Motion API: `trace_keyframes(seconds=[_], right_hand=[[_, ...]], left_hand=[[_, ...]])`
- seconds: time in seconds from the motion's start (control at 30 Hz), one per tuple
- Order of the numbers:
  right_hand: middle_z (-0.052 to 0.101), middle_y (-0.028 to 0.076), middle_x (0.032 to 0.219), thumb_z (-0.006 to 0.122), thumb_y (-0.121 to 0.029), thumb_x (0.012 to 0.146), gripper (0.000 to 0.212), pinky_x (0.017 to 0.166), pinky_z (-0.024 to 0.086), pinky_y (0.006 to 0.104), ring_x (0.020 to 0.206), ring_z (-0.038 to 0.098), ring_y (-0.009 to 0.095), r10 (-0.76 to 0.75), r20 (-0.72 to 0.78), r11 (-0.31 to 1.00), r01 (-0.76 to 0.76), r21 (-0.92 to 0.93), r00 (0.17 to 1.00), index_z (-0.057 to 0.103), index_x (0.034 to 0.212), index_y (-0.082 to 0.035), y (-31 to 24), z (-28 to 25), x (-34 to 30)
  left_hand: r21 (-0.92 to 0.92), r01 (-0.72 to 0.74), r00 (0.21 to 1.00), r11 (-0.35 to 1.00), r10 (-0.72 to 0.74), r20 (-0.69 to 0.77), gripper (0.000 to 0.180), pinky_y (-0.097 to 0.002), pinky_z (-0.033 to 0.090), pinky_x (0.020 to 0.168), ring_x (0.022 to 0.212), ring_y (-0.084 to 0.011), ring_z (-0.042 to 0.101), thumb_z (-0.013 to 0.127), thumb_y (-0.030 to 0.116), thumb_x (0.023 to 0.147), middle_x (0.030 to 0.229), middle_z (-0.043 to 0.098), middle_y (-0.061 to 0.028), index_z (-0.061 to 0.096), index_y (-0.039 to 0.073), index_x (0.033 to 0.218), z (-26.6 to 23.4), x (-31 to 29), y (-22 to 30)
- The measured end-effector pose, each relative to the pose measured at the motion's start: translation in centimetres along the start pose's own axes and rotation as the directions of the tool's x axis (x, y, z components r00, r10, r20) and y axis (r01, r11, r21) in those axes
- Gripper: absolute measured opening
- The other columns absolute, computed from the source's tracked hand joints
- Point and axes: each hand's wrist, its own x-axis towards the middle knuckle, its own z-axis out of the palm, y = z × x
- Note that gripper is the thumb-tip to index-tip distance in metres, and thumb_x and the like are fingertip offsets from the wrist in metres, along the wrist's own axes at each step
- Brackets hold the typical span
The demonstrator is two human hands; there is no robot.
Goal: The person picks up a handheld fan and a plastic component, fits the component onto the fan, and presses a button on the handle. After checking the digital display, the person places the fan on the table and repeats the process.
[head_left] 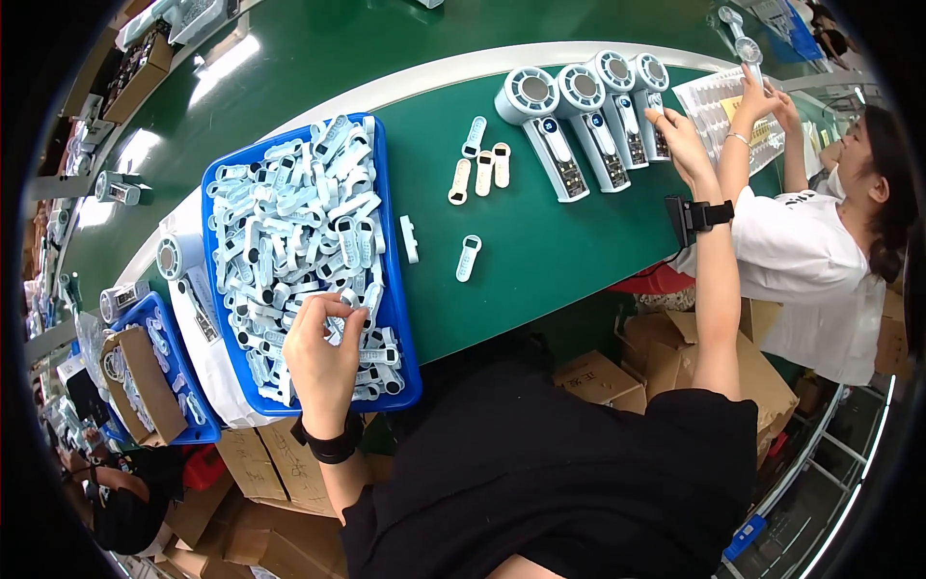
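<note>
My left hand (323,352) reaches into a blue tray (400,318) heaped with pale blue and white plastic handle covers (289,222), and its fingertips pinch one cover at the tray's near side. My right hand (680,140), with a black device strapped to the wrist, stretches far right over the green belt (540,241). Its fingers grip the handle of the rightmost of several grey-white handheld fans (654,106) lying in a row. Several loose covers (468,258) lie on the belt between tray and fans.
A co-worker in a white shirt (815,261) stands at the right, hands (762,96) raised over a tray of parts. A second blue tray (188,386) and another fan (178,259) sit left of my tray. Cardboard boxes (598,376) stand below the belt.
</note>
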Motion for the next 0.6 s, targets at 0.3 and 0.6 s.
trace_keyframes(seconds=[0.3,0.6], right_hand=[[0.044,0.016,0.116,0.062,-0.039,0.081,0.067,0.092,0.038,0.0323,0.108,0.045,0.025,-0.7,0.073,0.343,0.425,-0.838,0.71,0.037,0.131,-0.002,-12.2,4.9,1.4],[0.049,0.029,0.116,0.066,-0.035,0.074,0.073,0.088,0.043,0.0392,0.106,0.051,0.038,-0.517,0.225,0.521,0.512,-0.683,0.826,0.033,0.127,0.003,-20.3,20.7,15.2]], left_hand=[[-0.188,0.13,0.991,0.974,-0.131,0.006,0.021,-0.0267,0.044,0.061,0.071,-0.018,0.058,0.067,-0.002,0.071,0.081,0.061,-0.0068,0.056,0.002,0.088,0.0,1.3,0.4],[-0.145,0.043,0.995,0.988,-0.056,-0.085,0.023,-0.0265,0.047,0.065,0.076,-0.0188,0.061,0.065,-0.007,0.07,0.093,0.064,-0.0083,0.057,0.001,0.091,-1.3,1.2,-1.1]])
